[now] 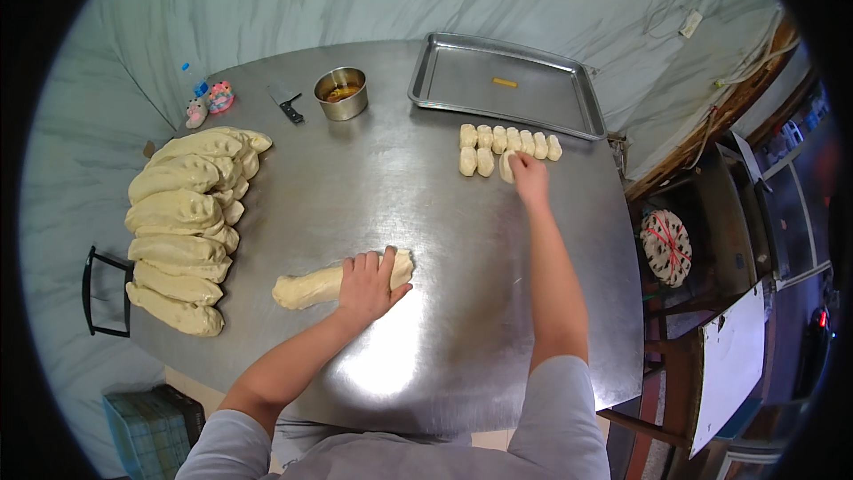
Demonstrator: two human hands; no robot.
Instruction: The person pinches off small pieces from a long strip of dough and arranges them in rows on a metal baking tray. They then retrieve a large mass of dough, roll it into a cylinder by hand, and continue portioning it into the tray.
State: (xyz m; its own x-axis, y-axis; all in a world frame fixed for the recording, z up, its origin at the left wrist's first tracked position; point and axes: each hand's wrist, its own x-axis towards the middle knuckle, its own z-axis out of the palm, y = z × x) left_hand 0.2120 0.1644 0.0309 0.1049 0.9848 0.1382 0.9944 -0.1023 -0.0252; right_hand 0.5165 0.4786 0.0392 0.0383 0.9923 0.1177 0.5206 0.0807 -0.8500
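Note:
A pale dough log point(310, 287) lies on the steel tabletop point(320, 213) in front of me. My left hand point(370, 283) wraps over its right part, fingers spread across the top. Out at the far right, my right hand point(531, 177) grips a small dough piece point(508, 167) by its right side. That piece stands beside two others in the nearer row. Behind it runs a longer row of short dough pieces point(513, 140), set close together. Part of the gripped piece is hidden by my fingers.
Thick dough logs point(176, 210) are piled on the left. Along the back are a black-handled knife point(290, 110), a steel bowl point(341, 95) with brownish liquid, and a large metal tray point(466, 73) holding a yellow strip point(505, 83). Small toys point(221, 97) and a bottle point(198, 85) stand back left.

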